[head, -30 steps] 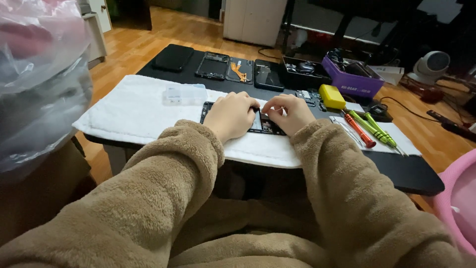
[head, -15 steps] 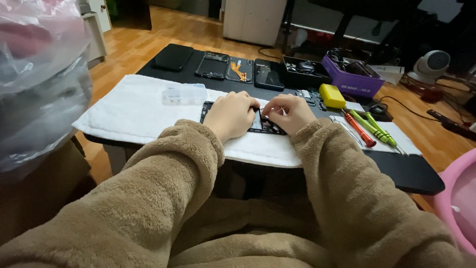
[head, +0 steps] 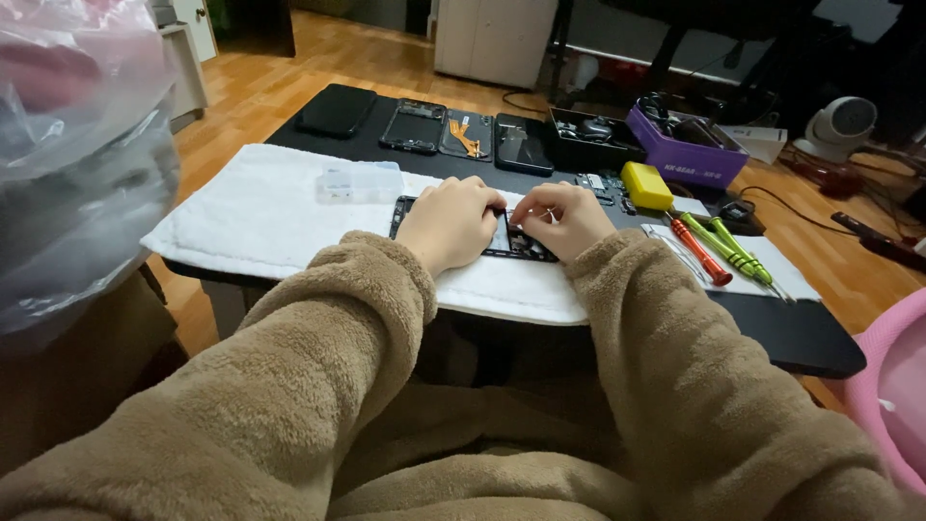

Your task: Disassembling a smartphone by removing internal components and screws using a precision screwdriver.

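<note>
My left hand (head: 449, 222) lies curled, palm down, over the left part of an opened black phone (head: 521, 245), covering most of it; I cannot tell whether the fingers actually pinch anything beneath. My right hand (head: 564, 218) rests on the phone's right part, fingertips drawn narrow together at the top edge, touching it; what they hold, if anything, is too small to make out. The two hands nearly meet over the phone's middle, where a strip of its exposed insides shows between them.

The phone lies flat on a white towel (head: 260, 207) spread across a black table (head: 801, 338). Just left of my left hand, on the towel, sits a small clear plastic parts box (head: 359, 180). To the right of my right hand, near but apart, lie a red-handled screwdriver (head: 701, 253) and two green-handled screwdrivers (head: 733, 251), side by side on a white sheet. Just beyond the right hand sits a yellow block (head: 645, 185), with small loose parts (head: 590, 181) beside it.

Farther beyond both hands, a row of dark phones and phone frames (head: 415, 126) lines the table's far edge, one showing an orange flex cable (head: 467, 136). Past the yellow block stand a black tray (head: 593, 140) and a purple box (head: 687, 159) of bits. Brown fleece sleeves (head: 318, 386) cover both my arms.
</note>
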